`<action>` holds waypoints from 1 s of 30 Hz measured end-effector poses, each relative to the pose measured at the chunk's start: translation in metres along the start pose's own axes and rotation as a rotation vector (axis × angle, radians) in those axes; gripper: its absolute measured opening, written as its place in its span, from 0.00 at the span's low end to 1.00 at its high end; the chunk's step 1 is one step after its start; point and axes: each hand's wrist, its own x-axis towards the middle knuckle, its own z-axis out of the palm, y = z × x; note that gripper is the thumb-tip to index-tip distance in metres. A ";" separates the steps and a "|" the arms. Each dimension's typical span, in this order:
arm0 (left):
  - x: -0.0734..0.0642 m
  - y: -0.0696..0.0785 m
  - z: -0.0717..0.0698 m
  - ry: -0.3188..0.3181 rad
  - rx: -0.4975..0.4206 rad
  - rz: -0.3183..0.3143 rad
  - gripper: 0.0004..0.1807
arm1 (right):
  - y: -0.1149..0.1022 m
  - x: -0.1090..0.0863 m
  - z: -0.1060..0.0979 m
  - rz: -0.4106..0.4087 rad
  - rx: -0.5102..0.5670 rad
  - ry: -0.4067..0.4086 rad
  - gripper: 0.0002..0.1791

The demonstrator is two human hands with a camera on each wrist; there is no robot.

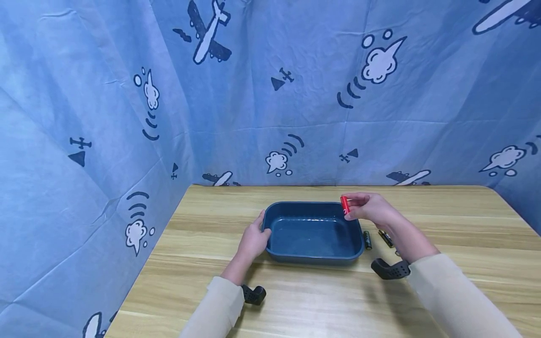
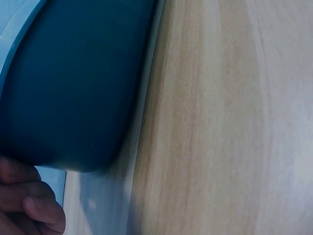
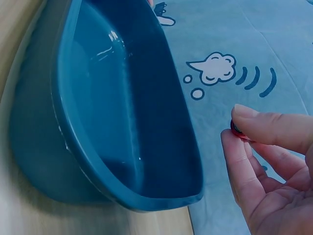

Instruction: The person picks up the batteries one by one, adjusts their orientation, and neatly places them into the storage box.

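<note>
A dark blue rectangular basin [image 1: 314, 259] stands on the wooden table. At its left end my left hand [image 1: 255, 239] grips the rim, the thumb over the edge and the fingers along the outside. Above the back right corner of the basin, my right hand [image 1: 372, 208] pinches a red battery [image 1: 345, 205] between thumb and fingers. The right wrist view shows only one end of the battery [image 3: 236, 129], held beside the rim. In the left wrist view, the curled fingers [image 2: 44, 208] appear below the basin's end wall.
Right of the basin, a dark green battery [image 1: 367, 240] and a black and gold battery [image 1: 385, 238] lie on the table [image 1: 313, 305]. Another small item [image 1: 397, 253] is mostly hidden by the right forearm. A blue printed curtain [image 1: 317, 103] hangs behind and at the left.
</note>
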 end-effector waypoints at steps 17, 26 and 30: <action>0.000 0.000 0.000 0.000 0.013 0.007 0.32 | -0.004 0.006 0.010 0.028 0.027 0.011 0.36; 0.001 -0.001 0.001 0.014 0.020 0.020 0.33 | -0.006 0.008 0.016 0.036 0.029 0.012 0.38; 0.001 -0.002 0.001 0.019 0.021 0.024 0.33 | -0.006 0.010 0.018 0.028 0.027 0.009 0.38</action>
